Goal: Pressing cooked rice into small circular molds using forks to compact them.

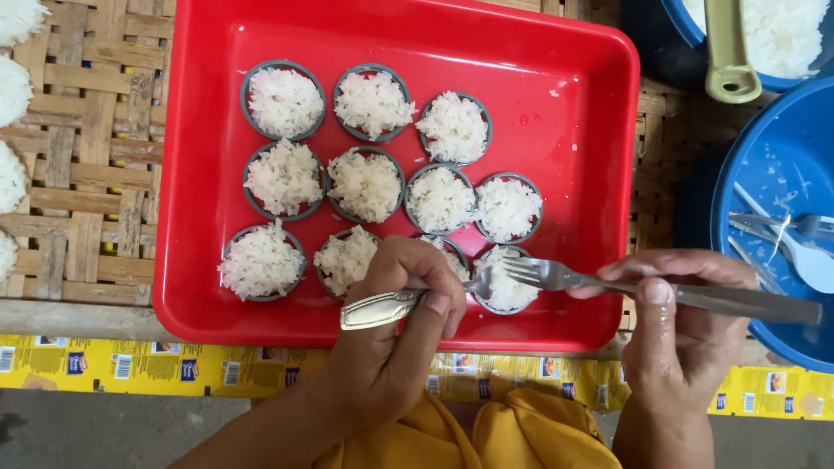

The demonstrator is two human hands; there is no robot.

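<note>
Below, red tray (608, 174) holds rice-filled cups (282, 100); left hand (395, 304) grips spoon (382, 308); right hand (682, 317) grips fork (556, 275).

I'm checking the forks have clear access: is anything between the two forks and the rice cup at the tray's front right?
Nothing visible blocks them. The right hand holds a fork whose tines already lie over the rice cup, and the left hand brings its fork in from the other side.
</note>
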